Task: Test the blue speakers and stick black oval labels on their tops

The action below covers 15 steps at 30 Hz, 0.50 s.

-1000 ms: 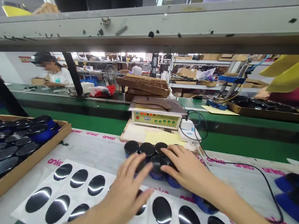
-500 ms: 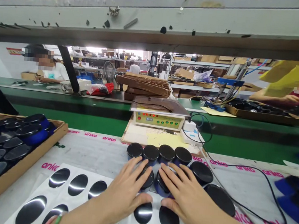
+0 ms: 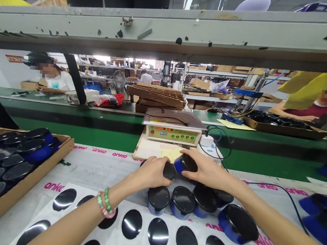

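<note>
My right hand (image 3: 202, 167) has its thumb and fingers closed round a blue round piece with a black top (image 3: 188, 162), which is tilted at the back of the group. Left of it, my left hand (image 3: 154, 171) grips the side of another black-topped round piece (image 3: 169, 171); its lower part is hidden. In front of my hands several like pieces stand upright in a row, among them one black-topped piece (image 3: 183, 200). A larger one (image 3: 239, 222) sits under my right forearm. Nearest me lies a white sheet (image 3: 115, 234) carrying glossy black discs (image 3: 158, 233).
A cardboard tray (image 3: 64, 148) full of similar pieces stands at left. Behind my hands is a control box (image 3: 174, 135) with red lights, a power strip (image 3: 211, 145) and a black cable. More blue pieces (image 3: 323, 216) lie at right. A shelf beam (image 3: 171, 35) crosses overhead.
My hands have gone from lying flat over the front pieces to gripping one piece each at the back. Several front pieces now stand in a row. My view has shifted slightly.
</note>
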Tool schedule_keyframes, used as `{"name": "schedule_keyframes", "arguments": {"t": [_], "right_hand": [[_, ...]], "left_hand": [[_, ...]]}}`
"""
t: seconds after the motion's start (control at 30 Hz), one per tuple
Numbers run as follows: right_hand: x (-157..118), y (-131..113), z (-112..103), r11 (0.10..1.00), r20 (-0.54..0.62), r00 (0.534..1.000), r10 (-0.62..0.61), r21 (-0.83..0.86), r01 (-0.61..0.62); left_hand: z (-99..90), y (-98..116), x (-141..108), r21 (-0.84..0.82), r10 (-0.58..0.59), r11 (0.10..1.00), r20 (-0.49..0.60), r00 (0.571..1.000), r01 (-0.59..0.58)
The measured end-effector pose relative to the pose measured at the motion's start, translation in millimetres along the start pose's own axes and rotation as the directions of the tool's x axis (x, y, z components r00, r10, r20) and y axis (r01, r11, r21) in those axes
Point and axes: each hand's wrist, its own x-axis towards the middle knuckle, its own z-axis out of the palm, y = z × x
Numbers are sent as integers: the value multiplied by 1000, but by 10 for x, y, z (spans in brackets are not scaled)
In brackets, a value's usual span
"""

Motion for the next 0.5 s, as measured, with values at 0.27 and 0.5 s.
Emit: {"name": "schedule_keyframes", "arguments": {"t": [0.27, 0.5], "right_hand": [[-202, -33, -160, 968, -131, 991, 22, 252, 12], [-80, -151, 31, 987, 19, 999, -32, 158, 28]], "left_hand": [[-36, 58, 1, -178, 21, 983, -141, 990, -47], [-418, 98, -246, -370, -146, 928, -473, 869, -46]]}}
